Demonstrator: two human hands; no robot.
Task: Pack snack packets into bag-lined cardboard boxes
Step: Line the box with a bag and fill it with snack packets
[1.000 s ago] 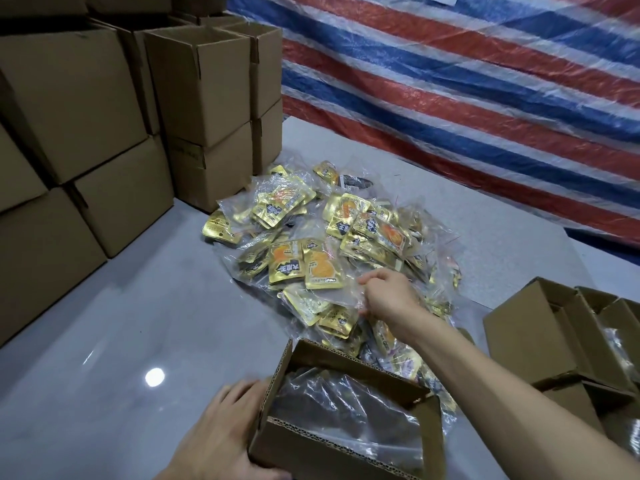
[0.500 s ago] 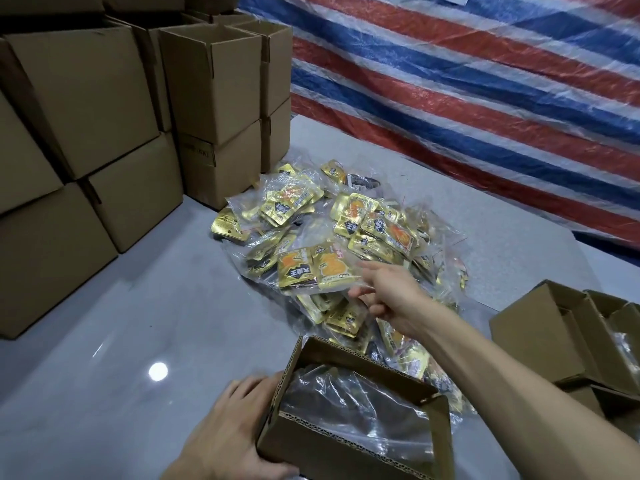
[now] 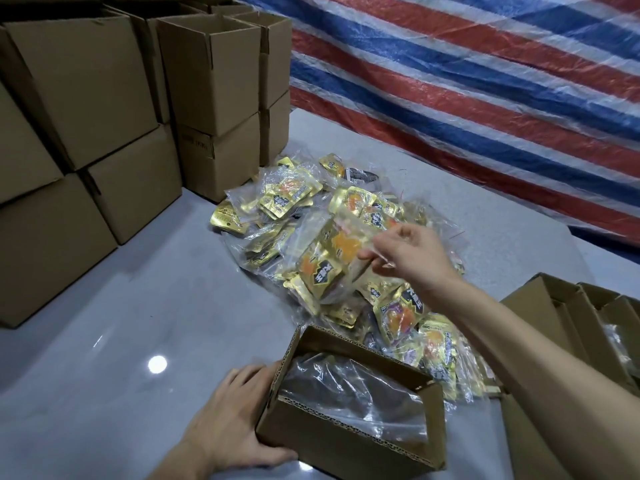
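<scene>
Right hand [image 3: 408, 258] is pinching a clear pouch of snack packets [image 3: 325, 265] by its top edge, so it hangs off my fingers slanting down and left, just over the pile [image 3: 277, 202]. Left hand [image 3: 228, 420] is wrapped round the near-left corner of the open box [image 3: 346, 441], holding it on the table [image 3: 138, 323]. The box sits closer to me than the pouch, below and a bit left of the right hand, with its liner [image 3: 346, 386] gaping upward. I reckon the pouch needs swinging back toward me and lining up lengthwise with the box.
</scene>
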